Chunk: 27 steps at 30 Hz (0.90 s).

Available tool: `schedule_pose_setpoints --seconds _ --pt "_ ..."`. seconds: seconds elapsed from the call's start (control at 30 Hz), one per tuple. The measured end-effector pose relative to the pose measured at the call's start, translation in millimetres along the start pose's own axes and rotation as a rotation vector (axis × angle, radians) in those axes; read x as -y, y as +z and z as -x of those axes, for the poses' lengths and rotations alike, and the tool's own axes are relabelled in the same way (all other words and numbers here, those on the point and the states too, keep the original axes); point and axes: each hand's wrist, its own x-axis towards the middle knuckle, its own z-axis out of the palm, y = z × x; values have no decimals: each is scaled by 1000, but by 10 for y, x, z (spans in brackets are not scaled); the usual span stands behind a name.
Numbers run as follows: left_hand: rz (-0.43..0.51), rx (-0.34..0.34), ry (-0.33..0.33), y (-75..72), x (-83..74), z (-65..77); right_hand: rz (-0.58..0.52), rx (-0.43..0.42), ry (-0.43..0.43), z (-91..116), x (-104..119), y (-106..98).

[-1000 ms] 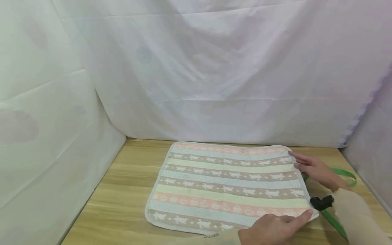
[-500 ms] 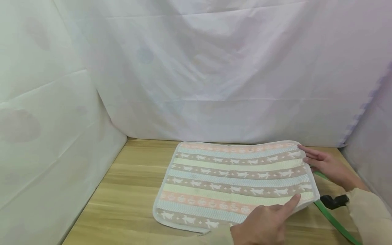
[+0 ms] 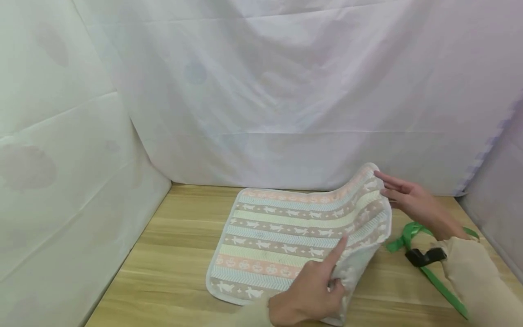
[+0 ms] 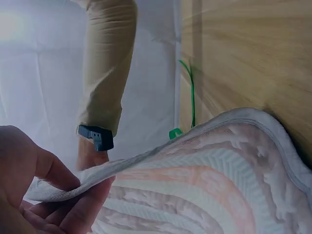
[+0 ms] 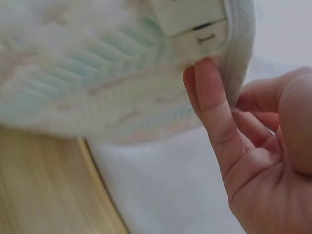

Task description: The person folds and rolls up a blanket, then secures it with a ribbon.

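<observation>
Lifted and swung leftward since half a second ago, one end of the striped cloth mat (image 3: 278,231) rises between the left hand (image 3: 306,290), pinching its near edge, and the right hand (image 3: 416,206), clamped on its far side; the rest lies left of both on the surface (image 3: 175,236). The left hand hides part of the near edge; the label (image 5: 200,36) above the right fingertips is cut off, its print illegible.

Pastel-striped cloth (image 3: 296,236), green strap (image 3: 443,290)

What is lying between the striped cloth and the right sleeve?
In the head view, a green strap lies there on the tabletop; a black device at the cuff also shows.
</observation>
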Motion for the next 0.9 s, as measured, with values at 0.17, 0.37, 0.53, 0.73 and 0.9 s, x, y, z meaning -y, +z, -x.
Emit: schedule_pose_setpoints --seconds 0.17,0.37,0.53,0.73,0.9 --pt "147 -26 -58 -236 50 111 -77 -17 -9 -130 318 174" --pt "224 -117 -152 -516 68 237 -288 -65 -60 -342 618 469" --pt "256 -184 -266 -756 86 411 -481 -74 -150 -520 802 768" --pt "197 -241 -300 -1016 158 629 -553 -55 -250 -703 925 1081" --pt "187 -263 -380 -1101 196 801 -523 -51 -225 -788 987 1319"
